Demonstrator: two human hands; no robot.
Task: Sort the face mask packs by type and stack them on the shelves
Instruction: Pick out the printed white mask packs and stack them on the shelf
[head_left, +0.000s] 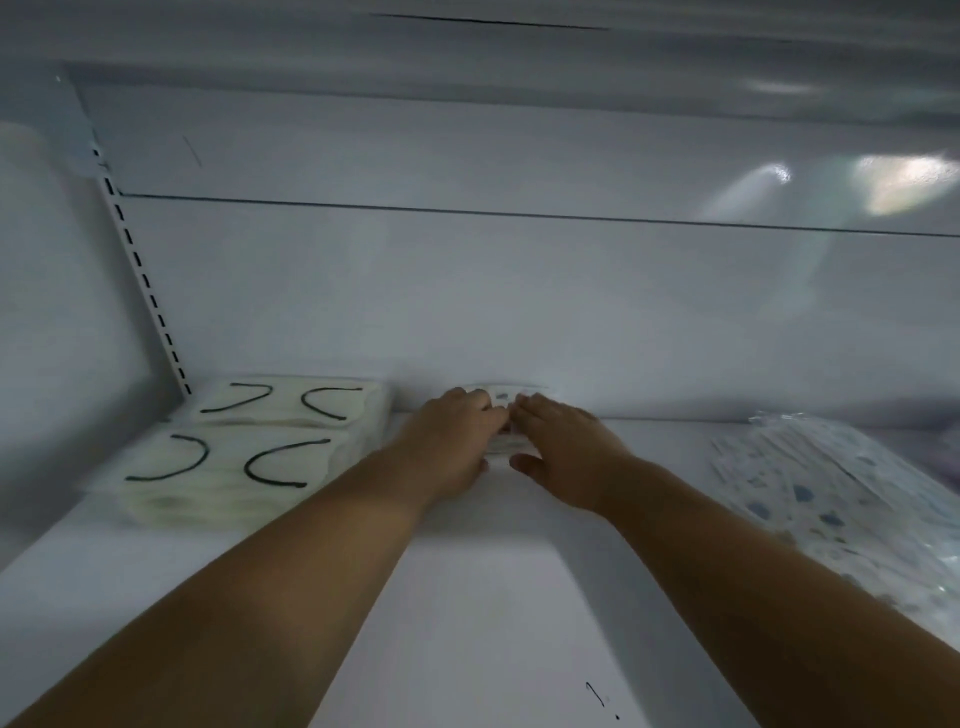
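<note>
A small stack of white face mask packs (503, 401) with bluish spots lies at the back middle of the white shelf (467, 597), against the rear wall. Both my arms reach in to it. My left hand (451, 439) holds its left side, fingers over the top. My right hand (563, 449) holds its right side, fingers on top and thumb at the near edge. Most of the stack is hidden under my hands.
Two stacks of cream masks with black ear loops (254, 449) sit at the left, by the slotted upright. Clear plastic packs of blue-patterned masks (836, 499) lie at the right. Another shelf hangs close overhead.
</note>
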